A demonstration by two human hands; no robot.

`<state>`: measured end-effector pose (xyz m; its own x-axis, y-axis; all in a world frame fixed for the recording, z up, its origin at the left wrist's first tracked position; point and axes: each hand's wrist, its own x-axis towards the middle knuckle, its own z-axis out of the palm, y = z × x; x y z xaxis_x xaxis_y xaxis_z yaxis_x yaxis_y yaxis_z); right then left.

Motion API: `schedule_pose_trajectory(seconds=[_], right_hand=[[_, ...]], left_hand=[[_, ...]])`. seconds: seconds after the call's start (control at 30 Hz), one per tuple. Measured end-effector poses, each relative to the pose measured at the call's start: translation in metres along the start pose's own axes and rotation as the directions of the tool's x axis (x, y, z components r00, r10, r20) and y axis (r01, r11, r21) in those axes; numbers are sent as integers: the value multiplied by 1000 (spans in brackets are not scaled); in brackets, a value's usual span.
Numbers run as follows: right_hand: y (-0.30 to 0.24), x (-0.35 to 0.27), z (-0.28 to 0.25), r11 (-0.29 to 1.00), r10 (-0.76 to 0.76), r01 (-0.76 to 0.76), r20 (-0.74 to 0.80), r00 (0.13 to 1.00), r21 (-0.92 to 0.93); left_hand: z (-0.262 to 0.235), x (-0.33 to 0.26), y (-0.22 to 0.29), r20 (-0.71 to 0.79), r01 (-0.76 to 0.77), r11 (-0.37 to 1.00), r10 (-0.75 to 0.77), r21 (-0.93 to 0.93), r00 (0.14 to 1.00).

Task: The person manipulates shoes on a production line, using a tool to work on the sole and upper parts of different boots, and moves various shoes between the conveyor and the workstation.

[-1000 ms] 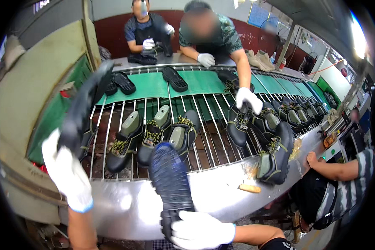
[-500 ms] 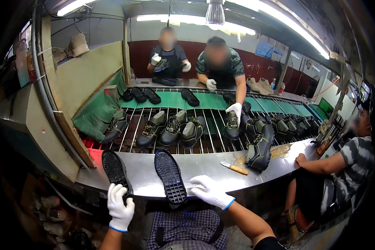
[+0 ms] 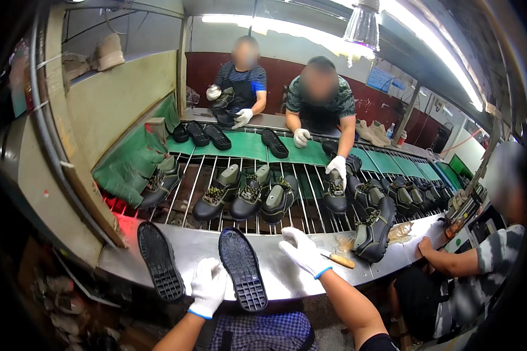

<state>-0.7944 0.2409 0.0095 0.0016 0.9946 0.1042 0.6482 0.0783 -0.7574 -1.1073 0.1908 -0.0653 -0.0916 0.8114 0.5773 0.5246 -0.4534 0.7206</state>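
Two black rubber shoe soles lie tread up on the metal bench edge before me: the left sole (image 3: 160, 261) and the right sole (image 3: 242, 268). My left hand (image 3: 208, 286), in a white knit glove with a blue cuff, is between them, close to the right sole. Its fingers point away from me, slightly bent, with nothing seen in them. Over the bench to the right of that sole, my gloved right hand (image 3: 302, 253) reaches forward with fingers extended and empty. Just beyond it lies a knife (image 3: 338, 259) with a wooden handle.
Black work shoes (image 3: 249, 196) stand on a rack of metal rods (image 3: 184, 193) past the bench. More soles (image 3: 218, 137) lie on a green belt (image 3: 246, 145). A black shoe (image 3: 375, 231) stands at right. Two people work opposite, one gripping a shoe; another sits at right.
My left hand has let go of the left sole and moved right, between the soles. My right hand has moved forward from beside the right sole. The view has shifted slightly.
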Motion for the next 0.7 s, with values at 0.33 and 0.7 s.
schedule_pose_trajectory(seconds=[0.33,0.7], right_hand=[[12,102,72,974,78,-164,-452,889,-155],[23,145,78,966,139,-222,-461,876,-131]], left_hand=[[9,-30,-45,224,-214,858,119,468,967],[-7,-12,-29,287,-157,860,12,486,958]])
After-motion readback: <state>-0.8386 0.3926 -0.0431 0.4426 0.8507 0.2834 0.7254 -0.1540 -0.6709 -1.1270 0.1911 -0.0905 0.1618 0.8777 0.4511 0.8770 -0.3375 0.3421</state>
